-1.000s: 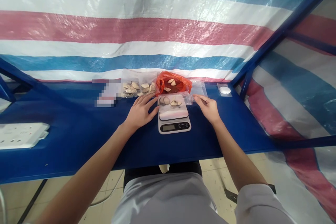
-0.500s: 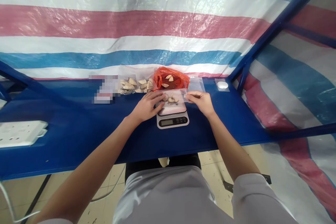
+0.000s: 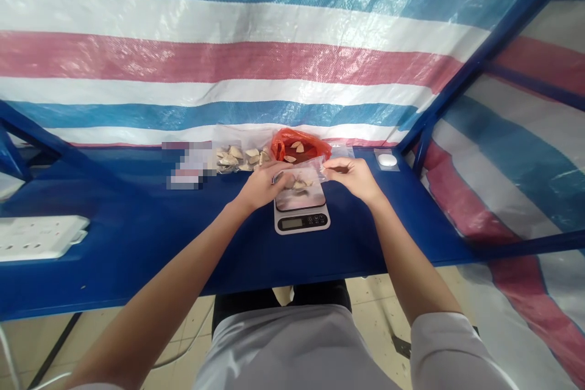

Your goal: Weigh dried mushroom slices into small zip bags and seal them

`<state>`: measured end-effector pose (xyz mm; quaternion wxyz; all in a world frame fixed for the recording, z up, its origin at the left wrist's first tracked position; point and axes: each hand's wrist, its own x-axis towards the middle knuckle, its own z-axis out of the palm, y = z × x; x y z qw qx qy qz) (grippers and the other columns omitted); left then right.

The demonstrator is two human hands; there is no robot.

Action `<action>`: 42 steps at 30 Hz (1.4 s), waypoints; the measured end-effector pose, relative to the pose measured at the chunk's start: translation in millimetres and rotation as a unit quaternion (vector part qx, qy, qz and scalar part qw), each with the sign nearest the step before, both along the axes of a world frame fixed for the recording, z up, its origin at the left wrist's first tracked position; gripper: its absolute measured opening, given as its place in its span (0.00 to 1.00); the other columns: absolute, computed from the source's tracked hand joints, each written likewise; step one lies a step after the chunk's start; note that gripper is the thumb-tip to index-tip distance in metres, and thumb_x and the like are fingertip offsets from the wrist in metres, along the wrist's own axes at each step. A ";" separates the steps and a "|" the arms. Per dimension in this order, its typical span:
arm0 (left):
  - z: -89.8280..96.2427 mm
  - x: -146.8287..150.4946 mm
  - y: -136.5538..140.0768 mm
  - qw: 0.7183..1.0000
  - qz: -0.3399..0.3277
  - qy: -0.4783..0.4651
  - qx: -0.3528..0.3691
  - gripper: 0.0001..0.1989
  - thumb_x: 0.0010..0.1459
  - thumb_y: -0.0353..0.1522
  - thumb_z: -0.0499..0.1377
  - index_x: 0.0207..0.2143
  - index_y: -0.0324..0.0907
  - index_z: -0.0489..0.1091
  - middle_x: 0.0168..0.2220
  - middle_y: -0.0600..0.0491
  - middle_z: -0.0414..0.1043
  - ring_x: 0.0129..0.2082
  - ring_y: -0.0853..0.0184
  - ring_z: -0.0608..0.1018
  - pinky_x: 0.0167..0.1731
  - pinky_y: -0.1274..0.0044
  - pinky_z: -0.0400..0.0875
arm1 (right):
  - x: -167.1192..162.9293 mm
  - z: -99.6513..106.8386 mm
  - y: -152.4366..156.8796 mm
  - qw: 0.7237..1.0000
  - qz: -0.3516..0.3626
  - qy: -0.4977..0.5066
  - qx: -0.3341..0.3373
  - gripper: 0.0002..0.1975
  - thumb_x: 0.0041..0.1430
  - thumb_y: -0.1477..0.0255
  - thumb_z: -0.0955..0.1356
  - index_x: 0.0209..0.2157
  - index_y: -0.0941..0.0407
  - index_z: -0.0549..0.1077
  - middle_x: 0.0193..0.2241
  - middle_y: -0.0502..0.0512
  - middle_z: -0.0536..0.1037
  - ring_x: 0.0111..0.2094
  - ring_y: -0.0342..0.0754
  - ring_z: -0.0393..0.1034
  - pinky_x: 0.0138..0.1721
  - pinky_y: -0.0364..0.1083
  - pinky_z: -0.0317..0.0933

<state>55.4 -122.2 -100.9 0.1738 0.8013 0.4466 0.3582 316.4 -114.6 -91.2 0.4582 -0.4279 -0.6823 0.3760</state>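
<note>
A clear plastic bag [image 3: 299,184] with several pale, dry-looking slices in it lies over a small digital scale [image 3: 301,223]. My left hand [image 3: 265,184] grips the bag's left side, its fingers curled in by the slices. With thumb and forefinger, my right hand [image 3: 354,178] pinches the upper right corner of the same bag, which is raised a little off the scale. Just behind the scale stands an open red plastic bag [image 3: 280,147] with a few similar slices inside. Figures on the scale's display are too small to read.
Filled clear bags of slices [image 3: 231,158] stand left of the red bag. A blurred-out packet [image 3: 187,167] lies further left. At the right back is a white oval object [image 3: 387,160] on clear plastic. A power strip [image 3: 43,237] lies on the blue table [image 3: 150,244], backed by a striped tarp [image 3: 219,61].
My left fingers have curled in closer on the bag. The bag's right corner has been lifted and tilted by my right hand. The whole view has shifted slightly upward.
</note>
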 end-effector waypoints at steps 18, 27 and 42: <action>17.5 29.4 14.1 0.842 -0.005 -0.415 -0.344 0.19 0.43 0.42 0.75 0.34 0.41 0.79 0.34 0.51 0.79 0.34 0.66 0.79 0.40 0.72 0.75 | -10.8 28.1 36.5 0.997 0.072 -0.002 0.037 0.09 0.51 0.62 0.75 0.33 0.51 0.84 0.36 0.52 0.85 0.42 0.54 0.80 0.50 0.53 0.72; -8.1 29.3 18.8 0.832 0.012 -0.479 -0.280 0.16 0.47 0.41 0.73 0.33 0.41 0.78 0.34 0.53 0.79 0.35 0.68 0.79 0.42 0.74 0.75 | -32.5 -18.4 39.5 0.971 -0.048 0.169 -0.163 0.22 0.43 0.56 0.79 0.39 0.53 0.83 0.40 0.54 0.84 0.41 0.52 0.80 0.44 0.52 0.77; -25.2 28.2 40.6 0.840 0.027 -0.492 -0.226 0.14 0.48 0.41 0.73 0.29 0.39 0.81 0.26 0.54 0.79 0.26 0.71 0.75 0.31 0.78 0.70 | -52.2 -35.1 34.9 0.948 -0.083 0.255 -0.170 0.20 0.40 0.55 0.79 0.31 0.54 0.83 0.29 0.52 0.83 0.32 0.49 0.78 0.33 0.48 0.75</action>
